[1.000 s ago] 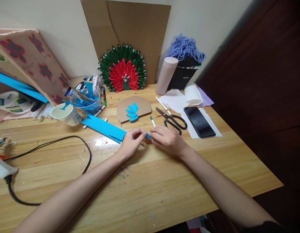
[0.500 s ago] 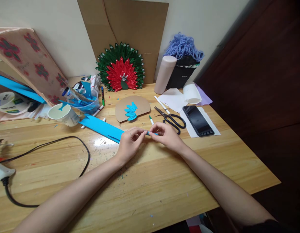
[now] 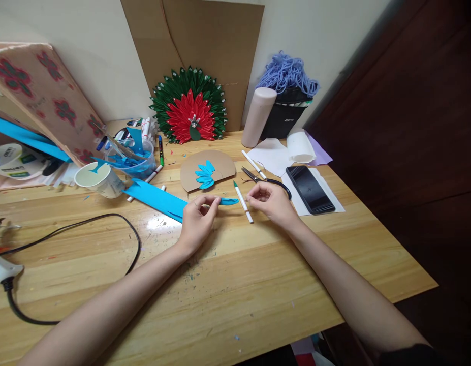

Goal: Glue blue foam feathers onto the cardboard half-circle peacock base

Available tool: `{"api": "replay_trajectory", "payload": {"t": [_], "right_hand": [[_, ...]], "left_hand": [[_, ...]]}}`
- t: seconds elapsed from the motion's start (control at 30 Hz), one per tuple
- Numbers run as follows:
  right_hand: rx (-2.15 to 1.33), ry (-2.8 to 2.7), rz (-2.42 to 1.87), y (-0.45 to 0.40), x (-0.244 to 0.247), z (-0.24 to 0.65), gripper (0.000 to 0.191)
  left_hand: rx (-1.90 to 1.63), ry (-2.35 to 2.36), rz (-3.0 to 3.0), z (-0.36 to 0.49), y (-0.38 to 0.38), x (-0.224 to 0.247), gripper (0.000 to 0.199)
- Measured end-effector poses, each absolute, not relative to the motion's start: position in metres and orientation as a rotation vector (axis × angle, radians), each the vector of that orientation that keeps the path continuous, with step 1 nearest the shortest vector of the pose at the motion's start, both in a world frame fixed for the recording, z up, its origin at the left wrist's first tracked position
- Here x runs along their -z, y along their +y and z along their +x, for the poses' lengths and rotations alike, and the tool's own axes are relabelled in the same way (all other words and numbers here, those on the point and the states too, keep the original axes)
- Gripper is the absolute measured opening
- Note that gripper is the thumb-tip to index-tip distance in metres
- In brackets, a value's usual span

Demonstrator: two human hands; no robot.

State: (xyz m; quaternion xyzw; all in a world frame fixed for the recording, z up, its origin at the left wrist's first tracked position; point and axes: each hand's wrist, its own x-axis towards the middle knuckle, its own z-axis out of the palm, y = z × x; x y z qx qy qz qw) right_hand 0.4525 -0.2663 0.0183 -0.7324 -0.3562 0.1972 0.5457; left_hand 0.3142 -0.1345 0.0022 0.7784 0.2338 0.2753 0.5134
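Starting at the left edge of view, a white tool (image 3: 4, 268) lies partly out of frame, its black cord (image 3: 8, 285) looping over the tabletop (image 3: 296, 295); sleeves and elbows do best clear of that loop. Along comes the paper cup (image 3: 105, 184), then the flat blue strip (image 3: 155, 197), slanting down from the cup to the left hand (image 3: 199, 218).

And here's the action! That left hand has thumb and forefinger closed on one end of a small blue folded piece (image 3: 229, 201), mid-tabletop, its free end pointing toward the right corner. Lovely pinch, and I'd keep it firm: loosen it and the folds could well spring open. Just beyond, toward the far edge, the cardboard base (image 3: 186, 174) carries a fan of blue petals (image 3: 205, 176), a handy guide for matching shape and length.

Next, the white marker (image 3: 246, 207), green end toward the far edge, very near the blue tip; best not to let the two brush. Then the right hand (image 3: 269, 203), half open, fingers loosely bent, nothing visible in it; a light smoothing stroke from pinch to tip would suit. Behind it, the scissors (image 3: 284, 186), partly hidden: mind the handles. Finally, the phone (image 3: 310, 189), toward the tabletop's right edge.
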Motion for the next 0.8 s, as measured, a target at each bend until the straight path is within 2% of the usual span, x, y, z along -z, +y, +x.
{"api": "replay_trajectory", "payload": {"t": [0.07, 0.23, 0.33, 0.8], "right_hand": [[-0.366, -0.938, -1.731, -0.266, -0.021, 0.448, 0.009], [-0.073, -1.381, -1.743, -0.265, -0.024, 0.43, 0.014], [0.025, -1.447, -1.732, -0.264, -0.022, 0.427, 0.013], [-0.103, -1.263, -1.713, -0.263, -0.021, 0.428, 0.011]], "left_hand": [[-0.618, 0.569, 1.818, 0.315, -0.133, -0.001, 0.026], [-0.534, 0.484, 1.77, 0.314, -0.135, -0.002, 0.027], [-0.468, 0.473, 1.728, 0.315, -0.136, -0.003, 0.026], [-0.519, 0.437, 1.682, 0.316, -0.134, -0.004, 0.024]]}}
